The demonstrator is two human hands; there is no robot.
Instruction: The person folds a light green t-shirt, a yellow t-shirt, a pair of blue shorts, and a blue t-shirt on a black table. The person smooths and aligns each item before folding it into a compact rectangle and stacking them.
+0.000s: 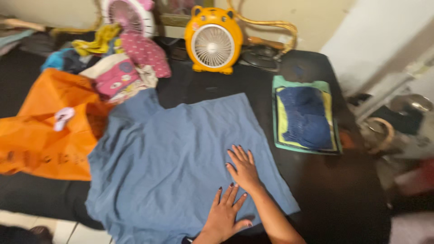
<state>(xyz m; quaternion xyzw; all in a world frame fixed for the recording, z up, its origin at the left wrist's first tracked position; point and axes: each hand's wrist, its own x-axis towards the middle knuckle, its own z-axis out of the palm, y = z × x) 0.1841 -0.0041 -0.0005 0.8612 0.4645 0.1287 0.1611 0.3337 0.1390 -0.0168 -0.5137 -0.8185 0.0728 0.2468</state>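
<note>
My right hand (244, 168) lies flat on the blue shirt (181, 158), fingers spread wide, holding nothing. My left hand (224, 216) is flat too, just below it, fingers open and pointing up at my right wrist. It only presses down on the cloth.

I think the shirt could bunch up if I push too hard, because the cloth is soft and slides on the dark table (316, 199). The bottom edge hangs a little over the table's near side, so it could slip down if I let go.

The shirt is right under both my hands and spreads out far to my left and up toward the yellow fan (213, 40). Its left side touches the orange bag (45, 131). A pile of small clothes (122, 68) sits above the bag. To my right, apart from the shirt, is a neat stack of folded clothes (305, 117) with a dark blue one on top.
</note>
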